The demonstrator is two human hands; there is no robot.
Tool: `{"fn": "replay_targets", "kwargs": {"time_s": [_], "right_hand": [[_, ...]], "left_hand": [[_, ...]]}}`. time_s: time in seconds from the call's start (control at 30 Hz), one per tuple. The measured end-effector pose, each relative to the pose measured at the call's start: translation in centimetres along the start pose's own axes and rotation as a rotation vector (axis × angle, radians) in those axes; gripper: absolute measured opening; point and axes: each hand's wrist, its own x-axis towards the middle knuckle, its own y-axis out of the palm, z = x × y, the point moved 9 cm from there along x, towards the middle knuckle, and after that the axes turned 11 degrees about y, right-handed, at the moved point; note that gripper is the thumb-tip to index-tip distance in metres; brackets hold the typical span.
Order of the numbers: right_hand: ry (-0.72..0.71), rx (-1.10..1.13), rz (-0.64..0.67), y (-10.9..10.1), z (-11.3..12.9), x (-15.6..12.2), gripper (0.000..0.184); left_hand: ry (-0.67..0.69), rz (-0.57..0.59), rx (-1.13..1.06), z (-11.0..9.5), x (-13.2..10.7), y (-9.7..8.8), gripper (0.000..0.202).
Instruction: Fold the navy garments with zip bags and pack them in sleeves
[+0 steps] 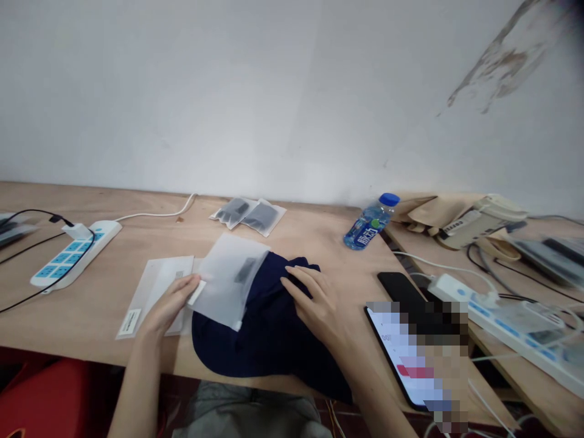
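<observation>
My left hand (176, 298) pinches the left edge of a frosted zip bag (223, 274), by a small white label. A dark printed patch shows near the bag's slider end. The bag lies partly over a dark navy cloth cap (274, 328) at the table's front edge; its rounded brim points to the lower left. Over the cap's upper right side rests my right hand (314, 298), fingers stretched out and slightly apart, holding nothing. Flat on the table beside my left hand are more frosted bags (157, 280) with white labels, partly hidden by that hand.
Two packed bags (249, 214) lie near the wall. A blue-capped bottle (370, 222) leans at back right. Two phones (396, 359) lie right, partly pixelated. Power strips (75, 255) with cables flank the table; a gap separates the right-hand table (433, 267). A red seat (45, 395) stands lower left.
</observation>
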Motion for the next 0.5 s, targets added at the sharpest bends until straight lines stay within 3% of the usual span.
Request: {"fn": "replay_targets", "kwargs": {"time_s": [0.17,0.3,0.4,0.5], "right_hand": [[0.136,-0.017,0.118,2.2,-1.8,-1.0,0.048],[0.233,-0.003,0.257,3.4,-2.2,-2.5,0.049],[0.289,-0.003,0.260,3.0,-2.4,-3.3,0.055],[0.320,0.016,0.263,2.8,-2.5,-3.9,0.046]], "left_hand": [[-0.155,-0.164,0.297,3.9,-2.9,-9.5,0.046],[-0.179,-0.200,0.722,6.1,-4.9,-13.8,0.034],[-0.100,-0.379,1.098,4.0,-5.7,-14.0,0.043],[0.105,-0.460,1.135,0.3,-5.8,-9.4,0.046]]}}
